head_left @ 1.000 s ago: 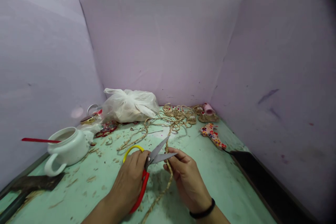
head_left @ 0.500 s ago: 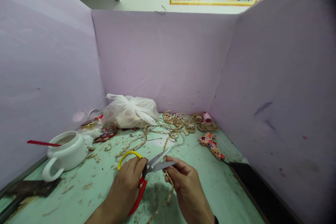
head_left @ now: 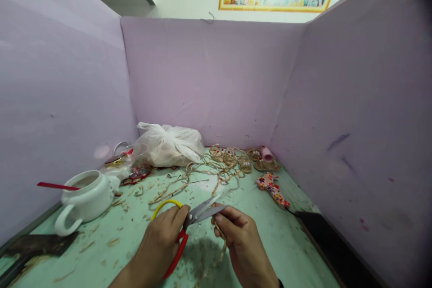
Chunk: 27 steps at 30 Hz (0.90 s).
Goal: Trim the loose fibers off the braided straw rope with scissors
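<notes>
My left hand (head_left: 162, 236) is closed around the scissors (head_left: 199, 214), which have one yellow and one red handle loop. The blades are slightly apart and point right, toward my right hand (head_left: 238, 234). That hand pinches a braided straw cord (head_left: 221, 236) between thumb and fingers, close to the blade tips. One stretch of the cord hangs below my right hand toward the table's near side; another runs up behind the blades. Whether the blades touch the cord I cannot tell.
A tangle of straw cord (head_left: 221, 166) lies at the back beside a white plastic bag (head_left: 172, 144). To the left are a white teapot (head_left: 87, 198) with a red stick and a dark hammer-like tool (head_left: 43, 244). At right are a floral fabric piece (head_left: 272, 189) and a pink spool (head_left: 267, 154).
The scissor blades have closed somewhat at the cord. The hands stay almost in place, and the camera view has shifted slightly.
</notes>
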{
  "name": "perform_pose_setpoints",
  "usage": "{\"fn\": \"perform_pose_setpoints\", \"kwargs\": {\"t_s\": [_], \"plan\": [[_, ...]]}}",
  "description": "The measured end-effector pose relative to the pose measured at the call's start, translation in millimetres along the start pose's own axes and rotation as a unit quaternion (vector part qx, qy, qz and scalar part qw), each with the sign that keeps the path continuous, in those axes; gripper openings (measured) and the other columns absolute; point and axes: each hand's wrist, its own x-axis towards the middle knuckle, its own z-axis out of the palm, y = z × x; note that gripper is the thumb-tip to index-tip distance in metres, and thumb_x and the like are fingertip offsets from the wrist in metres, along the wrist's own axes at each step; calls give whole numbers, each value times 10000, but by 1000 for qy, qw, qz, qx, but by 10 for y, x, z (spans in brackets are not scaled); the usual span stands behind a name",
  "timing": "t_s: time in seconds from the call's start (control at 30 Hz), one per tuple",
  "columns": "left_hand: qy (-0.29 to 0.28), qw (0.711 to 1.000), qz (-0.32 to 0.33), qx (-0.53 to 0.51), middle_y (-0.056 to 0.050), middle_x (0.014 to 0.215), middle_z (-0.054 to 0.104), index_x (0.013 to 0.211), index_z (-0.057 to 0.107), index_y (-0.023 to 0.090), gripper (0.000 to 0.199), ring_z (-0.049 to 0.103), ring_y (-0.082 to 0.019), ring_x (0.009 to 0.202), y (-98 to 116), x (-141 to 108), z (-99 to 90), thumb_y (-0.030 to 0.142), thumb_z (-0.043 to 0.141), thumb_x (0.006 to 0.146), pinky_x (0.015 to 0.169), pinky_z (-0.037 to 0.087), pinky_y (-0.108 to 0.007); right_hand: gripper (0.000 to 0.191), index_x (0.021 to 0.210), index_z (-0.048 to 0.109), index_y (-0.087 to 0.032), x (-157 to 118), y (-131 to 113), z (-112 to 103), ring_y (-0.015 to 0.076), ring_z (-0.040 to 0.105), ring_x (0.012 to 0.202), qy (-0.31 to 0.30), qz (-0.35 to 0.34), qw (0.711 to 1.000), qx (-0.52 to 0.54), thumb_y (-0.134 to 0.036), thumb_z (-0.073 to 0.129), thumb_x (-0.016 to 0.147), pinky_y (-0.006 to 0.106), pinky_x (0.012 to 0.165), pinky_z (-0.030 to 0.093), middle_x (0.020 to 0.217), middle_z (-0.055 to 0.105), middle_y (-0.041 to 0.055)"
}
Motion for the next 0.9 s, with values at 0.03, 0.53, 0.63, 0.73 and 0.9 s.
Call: {"fn": "perform_pose_setpoints", "kwargs": {"t_s": [0.03, 0.53, 0.63, 0.73, 0.9], "plan": [[11, 1000, 8, 3, -65, 776, 596, 1047, 462, 167, 354, 568, -181, 659, -10, 1, 2, 47, 348, 734, 573, 474, -284, 110, 586, 661, -129, 2, 6, -5, 90, 432, 508, -1, 1, 1000, 3, -222, 703, 545, 206, 482, 350, 571, 566, 17], [-49, 975, -124, -179, -48, 829, 624, 960, 530, 216, 257, 593, -164, 741, -2, 16, -68, 129, 361, 788, 650, 481, -243, 440, 992, 635, -161, 76, 138, -22, 88, 407, 491, 9, -18, 1000, 18, -178, 648, 552, 189, 400, 329, 605, 508, -22], [-38, 973, -140, -182, -87, 977, 592, 1095, 472, 208, 333, 561, -201, 888, -26, 14, -49, 131, 352, 794, 757, 472, -312, 519, 1102, 586, -184, 66, 145, -32, 71, 359, 448, 45, -41, 997, -55, -129, 566, 586, 177, 383, 298, 580, 481, -45], [-43, 977, -130, -165, -112, 1028, 551, 1167, 416, 188, 399, 524, -218, 937, -40, -8, 5, 92, 330, 789, 801, 448, -375, 487, 1064, 621, -180, 47, 122, -45, 95, 457, 531, 86, -82, 982, -148, -100, 534, 591, 197, 490, 391, 652, 563, -14], [-32, 992, -89, -88, -110, 977, 553, 1147, 446, 169, 421, 523, -227, 897, -24, -57, 91, 45, 329, 762, 772, 451, -403, 492, 1092, 610, -180, 14, 88, -58, 194, 577, 888, 75, -116, 958, -250, -95, 479, 625, 307, 827, 427, 998, 653, 56]]}}
